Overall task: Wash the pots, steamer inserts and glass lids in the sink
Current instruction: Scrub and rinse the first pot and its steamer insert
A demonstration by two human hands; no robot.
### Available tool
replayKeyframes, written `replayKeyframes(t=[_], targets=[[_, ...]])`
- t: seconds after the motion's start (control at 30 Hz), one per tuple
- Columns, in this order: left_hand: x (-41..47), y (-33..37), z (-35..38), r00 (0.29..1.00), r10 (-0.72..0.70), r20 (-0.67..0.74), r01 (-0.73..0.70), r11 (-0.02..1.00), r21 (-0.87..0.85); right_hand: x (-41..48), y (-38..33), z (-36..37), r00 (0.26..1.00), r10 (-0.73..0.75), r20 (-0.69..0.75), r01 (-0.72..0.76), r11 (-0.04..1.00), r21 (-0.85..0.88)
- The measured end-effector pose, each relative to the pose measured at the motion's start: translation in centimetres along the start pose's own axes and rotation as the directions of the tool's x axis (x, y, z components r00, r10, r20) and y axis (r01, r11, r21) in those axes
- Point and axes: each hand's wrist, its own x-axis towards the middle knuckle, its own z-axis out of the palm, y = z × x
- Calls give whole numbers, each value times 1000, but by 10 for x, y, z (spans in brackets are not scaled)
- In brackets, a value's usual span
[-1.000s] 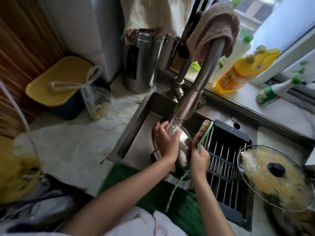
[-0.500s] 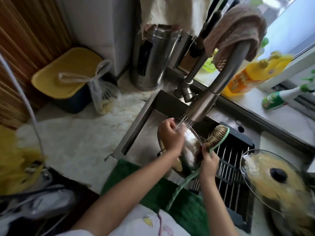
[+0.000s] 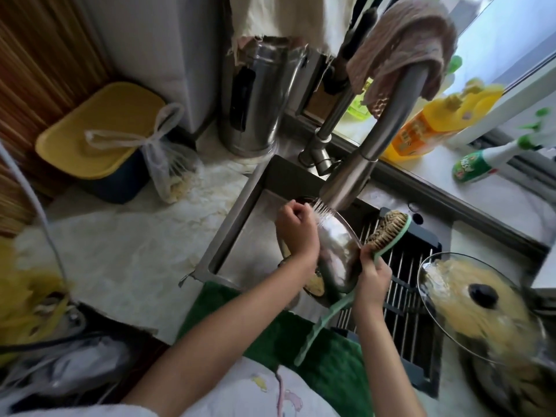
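While the left hand curls its fingers round the upper rim of the round, shiny stainless-steel pot, the right hand grasps the pale green plastic handle of the long scrubbing brush and also steadies the pot's lower edge; the pot stands tilted on edge inside the steel sink, at 12 o'clock from the person's body; the brush's brown bristle head points to 1 o'clock, just beside the pot's wall and seemingly off it.

Against 1.0 s ago, the spray from the curved brushed-steel tap now lands on the pot's top rim beside the left fingers rather than on the back of the hand, and the brush head has swung outward; I judge this a rinse of the scrubbed pot, with most of the washing left to do.

Counted: 1 pot in hand; 1 darker vessel partly hidden beneath it, kind unclear; 1 round glass lid with a black knob, smeared yellow, at 3 o'clock, unwashed; 1 brush; 1 black slatted drain rack; 1 tap; steamer inserts, 0 that I can make out.
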Motion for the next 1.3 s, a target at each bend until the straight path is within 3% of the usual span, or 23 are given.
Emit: replayKeyframes(t=[0.07,0.13,0.2,0.27,0.33,0.47,0.53,0.63,0.7,0.8,0.87,1.03,1.2,1.3], targets=[[-41,-3,5,984,139,113,-146,988,54,1,3,5,1000,-19,-6,18,997,-69],[-54,-6,4,963,253,95,-260,963,72,0,7,10,999,-43,4,43,984,-172],[-21,-9,2,981,190,33,-190,982,-3,-2,7,10,999,-35,-3,35,989,-142],[16,-5,-1,1000,0,-24,1,1000,19,-5,3,3,1000,-20,-8,19,999,-48],[14,1,0,996,-93,-2,93,995,-25,-3,3,1,1000,-19,12,19,1000,-18],[-55,1,-1,965,203,165,-206,979,0,-3,8,6,999,-35,18,37,997,-71],[-41,-2,-11,957,264,123,-268,963,19,-9,6,2,999,-46,17,47,998,-29],[11,-6,-14,998,54,-39,-50,994,96,-12,1,-7,999,-42,15,41,999,36],[4,-3,-7,1000,-24,-14,25,999,24,-10,4,-5,1000,-14,9,13,1000,12],[-46,-6,1,985,145,97,-149,988,36,-7,11,2,1000,9,2,-9,999,-42],[-49,-10,2,969,234,84,-236,971,24,-7,12,3,1000,0,4,0,997,-76],[18,-3,-2,1000,-23,11,22,998,56,-12,0,-2,999,19,-26,-19,1000,25],[-39,-12,6,978,209,8,-209,978,23,-13,-1,11,1000,2,-4,-2,998,-58],[-4,-5,-1,999,16,-45,-22,990,-139,-14,1,7,1000,-24,-12,22,994,-109]])
